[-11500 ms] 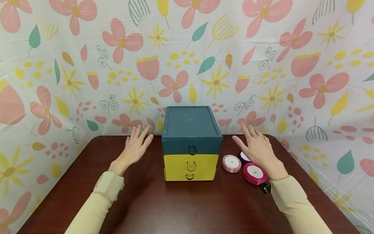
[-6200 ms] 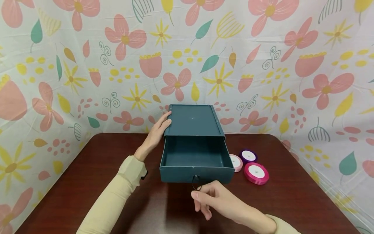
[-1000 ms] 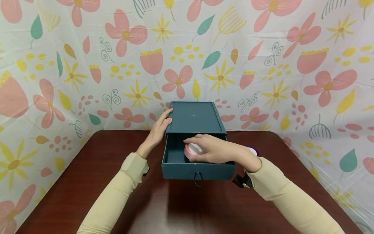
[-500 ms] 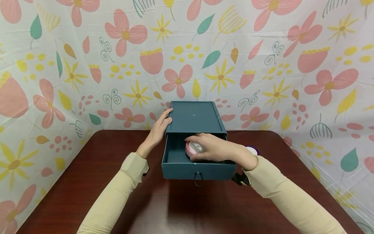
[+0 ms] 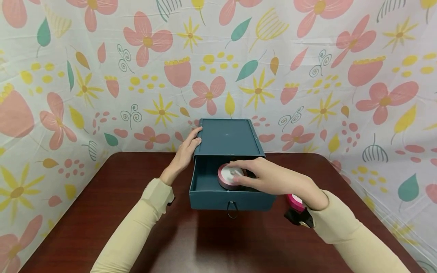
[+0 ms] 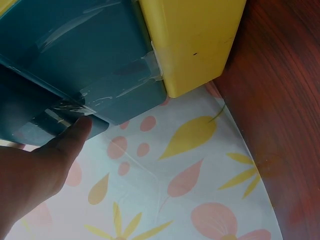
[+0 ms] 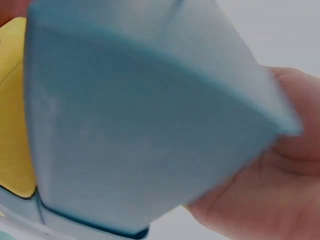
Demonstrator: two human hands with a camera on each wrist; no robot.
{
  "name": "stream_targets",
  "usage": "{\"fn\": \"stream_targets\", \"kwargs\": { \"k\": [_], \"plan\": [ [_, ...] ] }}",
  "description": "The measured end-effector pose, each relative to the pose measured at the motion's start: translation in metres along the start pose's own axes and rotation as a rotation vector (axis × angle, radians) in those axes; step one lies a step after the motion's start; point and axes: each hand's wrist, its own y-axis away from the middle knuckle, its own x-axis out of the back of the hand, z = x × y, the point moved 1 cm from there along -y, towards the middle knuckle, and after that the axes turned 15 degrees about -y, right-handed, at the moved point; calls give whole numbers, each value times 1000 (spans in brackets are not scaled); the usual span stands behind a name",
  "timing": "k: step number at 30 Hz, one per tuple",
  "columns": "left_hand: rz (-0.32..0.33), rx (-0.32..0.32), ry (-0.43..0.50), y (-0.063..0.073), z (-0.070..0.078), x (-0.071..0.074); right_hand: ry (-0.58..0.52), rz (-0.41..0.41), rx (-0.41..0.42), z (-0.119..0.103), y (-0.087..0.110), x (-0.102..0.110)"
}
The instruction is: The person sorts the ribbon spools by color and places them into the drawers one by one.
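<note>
A blue drawer box point(image 5: 227, 136) stands at the table's middle with its top drawer point(image 5: 232, 200) pulled out. Inside the drawer lies a pink ribbon spool point(image 5: 225, 174) with a white face. My right hand point(image 5: 273, 176) is over the drawer's right side; its thumb and fingers spread loosely above the spool's right part, no longer curled round its edge. In the right wrist view, the drawer's blue side hides the fingertips. My left hand point(image 5: 184, 153) rests with extended fingers against the box's upper left side; its thumb point(image 6: 82, 127) touches the blue wall in the left wrist view.
A magenta ribbon spool point(image 5: 295, 203) lies on the dark wooden table point(image 5: 153, 227), partly hidden by the right wrist. A yellow drawer unit point(image 6: 195, 45) sits under the blue one. A flowered cloth point(image 5: 136, 76) hangs behind. A black ring pull point(image 5: 232, 209) hangs on the drawer front.
Over the last second my right hand has let go of the pink ribbon spool and shifted right, leaving it flat in the drawer. Earlier, that hand pulled the drawer out. My left hand stays put.
</note>
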Motion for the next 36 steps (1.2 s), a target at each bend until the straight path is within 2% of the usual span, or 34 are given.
{"fn": "stream_targets", "kwargs": {
  "k": [5, 8, 11, 14, 16, 18, 20, 22, 26, 29, 36],
  "plan": [
    [-4, -15, 22, 2, 0, 0, 15, 195, 198, -11, 22, -6],
    [-1, -20, 16, 1, 0, 0, -51, 273, 329, -19, 34, -14],
    [-14, -13, 17, 1, 0, 0, -177, 261, 452, -27, 42, -25],
    [-34, -3, 39, 0, 0, 0, -382, 130, 480, -31, 48, -40],
    [-45, 3, 54, 0, 0, 0, -578, -18, 416, -29, 51, -52],
    [-46, 2, 60, 0, 0, -1, -762, -152, 303, -23, 52, -65],
    [-43, 0, 58, 0, 0, -1, -884, -247, 204, -14, 52, -77],
    [-40, -8, 61, 1, 0, -2, -950, -303, 143, -6, 51, -88],
    [-16, -25, 46, 2, -2, -2, -1030, -329, -13, 8, 48, -104],
    [-9, -30, 41, 2, -2, -3, -1124, -305, -84, 12, 46, -112],
    [-11, -28, 46, 1, -2, -1, -1346, -225, -103, 10, 37, -114]
  ]
}}
